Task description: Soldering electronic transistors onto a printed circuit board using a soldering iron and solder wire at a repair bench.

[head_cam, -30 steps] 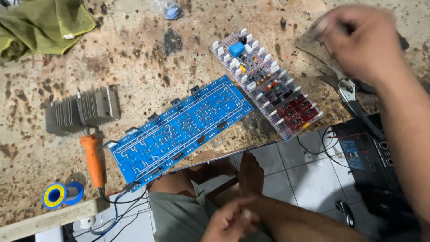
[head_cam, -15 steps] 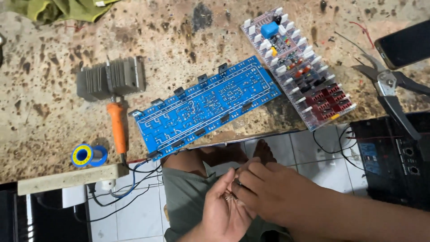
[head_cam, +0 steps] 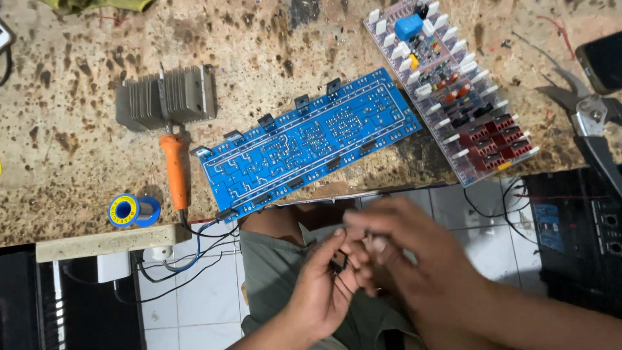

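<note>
Both hands, left hand (head_cam: 322, 285) and blurred right hand (head_cam: 408, 259), pinch together on a small dark part (head_cam: 338, 260), barely discernible, below the table's (head_cam: 78, 181) front edge.

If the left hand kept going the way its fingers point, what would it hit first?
Likely the right hand, already touching the left hand's fingertips around a small dark component; beyond it, probably the blue circuit board's edge, though depth is unclear.

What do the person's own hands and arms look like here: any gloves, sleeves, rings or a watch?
Both hands are bare. The left hand and right hand show no gloves, and the forearms are uncovered with no sleeves in view. No rings, watch or wristband can be seen, though the right hand is blurred, so small details there cannot be told.
</note>
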